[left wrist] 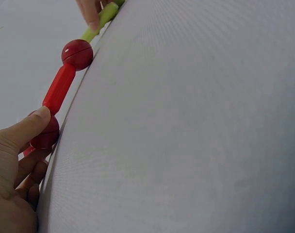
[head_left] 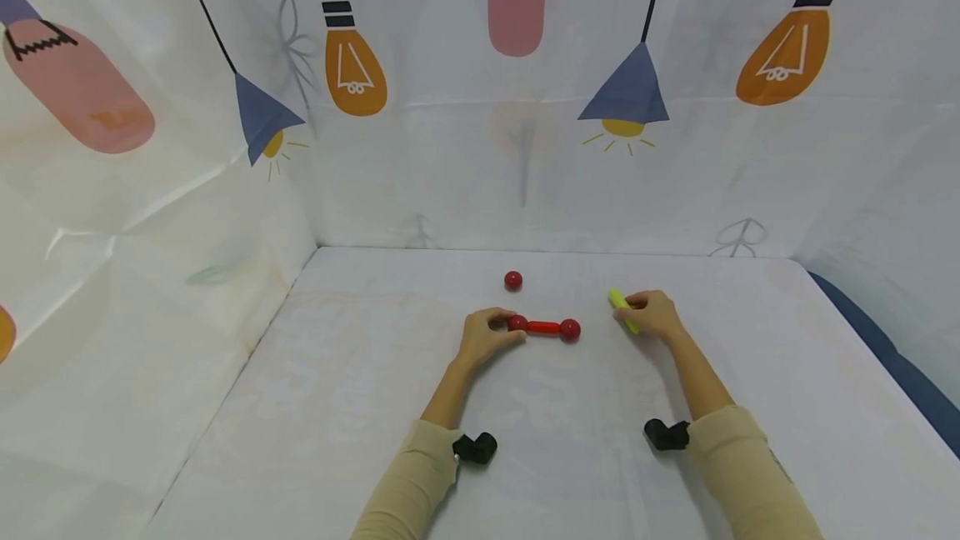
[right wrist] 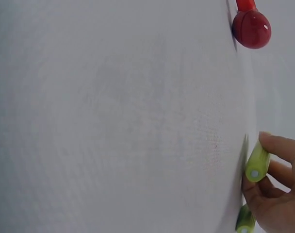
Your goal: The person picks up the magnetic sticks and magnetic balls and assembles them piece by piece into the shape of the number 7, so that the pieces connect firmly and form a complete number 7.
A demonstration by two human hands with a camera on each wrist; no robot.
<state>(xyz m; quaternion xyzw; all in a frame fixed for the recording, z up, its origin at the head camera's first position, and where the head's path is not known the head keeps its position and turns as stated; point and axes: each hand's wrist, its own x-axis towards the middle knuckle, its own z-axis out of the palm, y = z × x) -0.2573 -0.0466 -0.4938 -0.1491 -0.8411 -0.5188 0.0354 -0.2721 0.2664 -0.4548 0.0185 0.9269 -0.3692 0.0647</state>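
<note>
My left hand (head_left: 483, 338) pinches the left ball of a red piece, a bright red rod (head_left: 543, 327) joining two dark red balls. The thumb lies over the near ball (left wrist: 46, 133) in the left wrist view; the far ball (left wrist: 77, 54) is free of the hand. To the right, my right hand (head_left: 654, 315) holds a yellow-green stick (head_left: 617, 298) between thumb and fingers, with a gap between it and the red piece. In the right wrist view the held stick (right wrist: 256, 165) shows a pale round tip. Below the hand a second yellow-green end (right wrist: 245, 221) appears; I cannot tell whether it is separate.
A loose red ball (head_left: 513, 280) lies on the white tabletop (head_left: 555, 457), beyond the left hand. Behind the table hangs a white sheet (head_left: 450, 173) printed with lamps and bulbs; another side of it stands at the left. Dark wrist devices (head_left: 476, 448) sit at both cuffs.
</note>
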